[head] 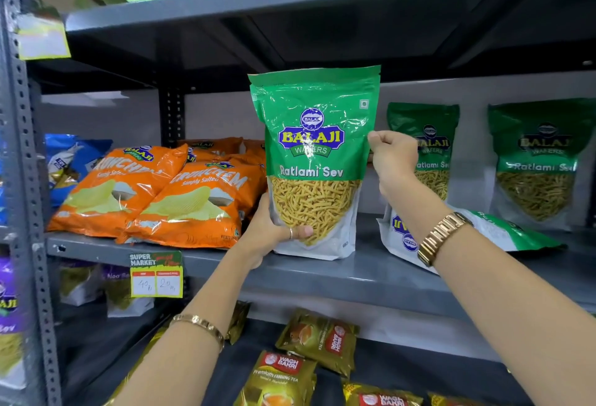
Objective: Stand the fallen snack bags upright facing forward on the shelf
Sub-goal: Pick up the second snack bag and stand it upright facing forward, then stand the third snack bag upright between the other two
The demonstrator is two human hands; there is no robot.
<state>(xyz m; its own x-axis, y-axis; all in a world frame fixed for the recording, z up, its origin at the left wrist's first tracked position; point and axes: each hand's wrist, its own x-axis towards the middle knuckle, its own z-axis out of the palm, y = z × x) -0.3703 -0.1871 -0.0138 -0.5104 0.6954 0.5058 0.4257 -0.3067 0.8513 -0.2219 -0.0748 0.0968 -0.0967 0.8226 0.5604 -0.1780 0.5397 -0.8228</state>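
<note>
A green Ratlami Sev bag (314, 160) stands upright, label forward, at the front of the grey middle shelf (225, 263). My left hand (274, 231) grips its lower left corner, thumb across the front. My right hand (392, 160) pinches its right edge at mid height. Another Ratlami Sev bag (503, 231) lies flat on the shelf behind my right wrist, partly hidden. Two more green bags, one (432, 147) and another (537, 160), stand upright at the back wall on the right.
Orange Crunchem chip bags (154, 192) lie slanted on the shelf's left, with a blue bag (69, 163) behind them. A price tag (156, 275) hangs from the shelf edge. Tea packets (317, 341) fill the shelf below. A perforated metal upright (29, 212) runs along the left.
</note>
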